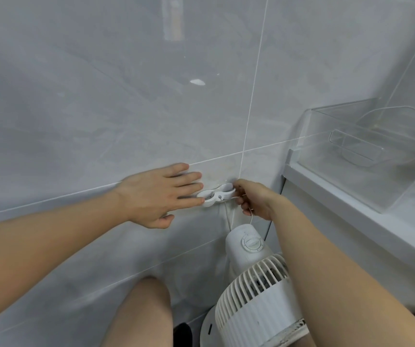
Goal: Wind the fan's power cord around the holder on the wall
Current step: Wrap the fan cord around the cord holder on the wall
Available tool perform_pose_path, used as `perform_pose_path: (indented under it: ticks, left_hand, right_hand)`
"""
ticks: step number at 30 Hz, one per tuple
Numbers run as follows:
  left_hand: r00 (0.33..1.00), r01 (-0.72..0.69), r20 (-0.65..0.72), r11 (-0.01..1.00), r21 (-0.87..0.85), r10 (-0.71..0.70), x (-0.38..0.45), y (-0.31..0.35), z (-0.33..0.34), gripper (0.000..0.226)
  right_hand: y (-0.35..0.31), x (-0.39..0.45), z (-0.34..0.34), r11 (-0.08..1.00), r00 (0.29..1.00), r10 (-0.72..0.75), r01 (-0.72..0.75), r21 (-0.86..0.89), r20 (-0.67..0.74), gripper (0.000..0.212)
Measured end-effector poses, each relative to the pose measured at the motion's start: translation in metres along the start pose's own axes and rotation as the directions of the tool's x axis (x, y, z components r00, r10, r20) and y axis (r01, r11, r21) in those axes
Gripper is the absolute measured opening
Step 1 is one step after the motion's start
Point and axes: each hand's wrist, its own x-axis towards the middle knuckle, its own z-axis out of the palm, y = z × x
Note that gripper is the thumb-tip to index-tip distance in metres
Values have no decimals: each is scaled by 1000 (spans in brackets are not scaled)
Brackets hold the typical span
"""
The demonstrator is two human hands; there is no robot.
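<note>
A white cord holder (217, 194) is fixed low on the grey tiled wall. My left hand (162, 194) lies flat on the wall with fingers apart, its fingertips touching the holder's left end. My right hand (254, 199) is closed on the thin white power cord (227, 216) at the holder's right end. The cord hangs from there down to the white fan (254, 291), which stands on the floor below, its dial on top and its grille facing me.
A white ledge (346, 206) juts out on the right with a clear plastic box (366, 151) on it. My bare knee (141, 311) is at the bottom middle, left of the fan. The wall (101, 96) fills the rest.
</note>
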Motion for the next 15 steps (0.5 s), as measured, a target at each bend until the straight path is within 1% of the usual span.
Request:
perform_pose_path:
  ticks: [2,4,7,9,12,15]
  left_hand:
    - [1000,-2,-1,1000,-3,2,1,1,2,71]
    - [1000,4,-7,1000,2,-4,1,1,3,71]
    - [1000,8,-11,1000,14,-8,1,1,4,71]
    - [1000,9,-3,1000,19,-9,1,1,3,72]
    - [1000,17,-7,999,27,-17,2,2,1,72]
    - [999,21,-25,999,39,-20,2,2,0,71]
  right_hand:
    - [-1,-3,0,1000,1000,-20,21,13,-19,19]
    - [-1,-5,0,999,998,-51,51,7,-22,12]
    - [-1,-6,2,994,992,-112,110,-26,-56,15]
    - [-2,-8,4,986,984,-159,153,-72,-76,7]
    - [-3,-7,6,967,968,-223,204,-151,-118,32]
    - [-4,-7,7,962,965,-239,219,-163,-110,42]
